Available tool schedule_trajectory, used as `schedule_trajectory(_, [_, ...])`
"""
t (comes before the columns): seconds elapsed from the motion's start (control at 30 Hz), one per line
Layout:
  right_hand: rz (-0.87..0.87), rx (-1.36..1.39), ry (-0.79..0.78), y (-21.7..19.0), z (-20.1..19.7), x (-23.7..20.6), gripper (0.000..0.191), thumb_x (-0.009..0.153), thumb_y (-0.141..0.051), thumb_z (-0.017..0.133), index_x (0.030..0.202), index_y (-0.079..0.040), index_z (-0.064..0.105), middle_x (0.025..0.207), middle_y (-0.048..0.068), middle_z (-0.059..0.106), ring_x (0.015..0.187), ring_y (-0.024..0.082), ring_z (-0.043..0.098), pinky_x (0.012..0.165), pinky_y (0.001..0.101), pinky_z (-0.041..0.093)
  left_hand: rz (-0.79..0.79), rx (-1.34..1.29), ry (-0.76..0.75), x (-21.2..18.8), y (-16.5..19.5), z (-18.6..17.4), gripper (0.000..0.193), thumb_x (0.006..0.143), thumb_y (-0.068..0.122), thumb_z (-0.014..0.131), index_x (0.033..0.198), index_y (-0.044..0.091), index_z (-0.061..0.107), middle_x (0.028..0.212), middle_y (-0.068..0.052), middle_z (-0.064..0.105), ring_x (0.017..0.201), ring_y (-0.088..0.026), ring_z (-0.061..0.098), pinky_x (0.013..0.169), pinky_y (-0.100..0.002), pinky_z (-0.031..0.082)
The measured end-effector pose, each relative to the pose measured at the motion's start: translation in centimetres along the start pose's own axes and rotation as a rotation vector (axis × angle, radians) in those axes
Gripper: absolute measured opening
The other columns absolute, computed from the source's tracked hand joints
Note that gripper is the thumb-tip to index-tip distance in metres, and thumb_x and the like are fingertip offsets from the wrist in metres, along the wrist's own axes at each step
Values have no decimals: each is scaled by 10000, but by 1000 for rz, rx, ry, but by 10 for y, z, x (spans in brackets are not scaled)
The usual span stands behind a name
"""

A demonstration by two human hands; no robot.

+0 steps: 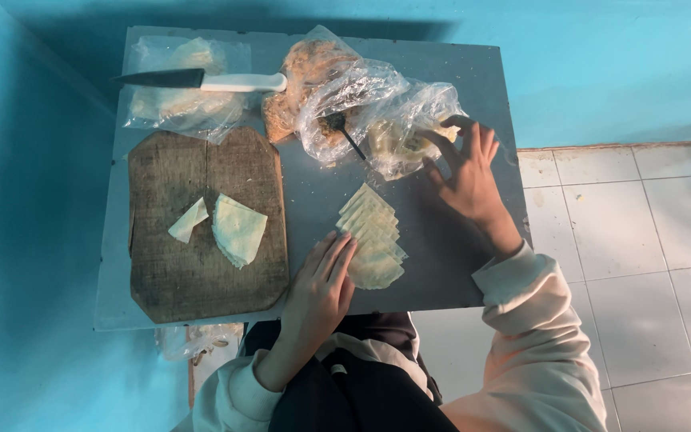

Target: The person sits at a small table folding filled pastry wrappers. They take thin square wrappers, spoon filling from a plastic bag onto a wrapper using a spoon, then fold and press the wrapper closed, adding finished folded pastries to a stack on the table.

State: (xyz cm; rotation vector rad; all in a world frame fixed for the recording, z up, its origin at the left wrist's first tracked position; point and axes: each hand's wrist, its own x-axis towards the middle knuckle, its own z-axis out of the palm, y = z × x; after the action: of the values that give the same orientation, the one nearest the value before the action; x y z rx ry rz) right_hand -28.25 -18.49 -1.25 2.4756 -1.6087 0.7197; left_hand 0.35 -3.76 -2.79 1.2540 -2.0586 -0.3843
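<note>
Left hand (325, 276) flat, unclenched on fanned thin dough sheets (372, 236), likely soft and tearable, best lifted by edges; right hand (465, 168) pinching clear plastic bag (409, 128)

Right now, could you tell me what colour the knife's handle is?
White, with a dark blade; knife shows in the head view.

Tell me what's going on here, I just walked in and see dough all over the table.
A person sits at a small grey table. Their left hand rests flat beside a fanned row of thin dough pieces, touching its lower end. Their right hand reaches into a clear plastic bag, fingers curled at its opening. A black fork lies among the bags. More cut dough sits on a wooden board, and a knife lies on another bag.
</note>
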Motion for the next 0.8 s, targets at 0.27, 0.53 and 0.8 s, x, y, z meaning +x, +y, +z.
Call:
schedule_trajectory(0.27, [-77,-13,-72,1,1,6,357,912,-234,779,1265,-232,726,1438,136,476,1254,401,409,1016,562,362,-1,0,-7,2,-3,0,546,895,64,613,1433,4,541,1468,-147,553,1397,-335,506,1145,-469,431])
schedule_trajectory(0.53, [-80,-10,-15,-3,9,6,305,901,-181,806,1193,-222,728,1414,102,482,1252,383,420,998,546,363,-2,3,-10,0,-5,1,550,897,72,617,1438,9,539,1467,-147,552,1400,-331,504,1152,-484,421])
schedule_trajectory(0.8, [-76,-42,-25,-5,3,8,379,900,-224,793,1272,-207,718,1423,105,476,1226,397,412,989,553,366,0,6,1,0,-6,0,540,900,70,616,1431,7,542,1468,-146,553,1403,-329,506,1157,-479,421])
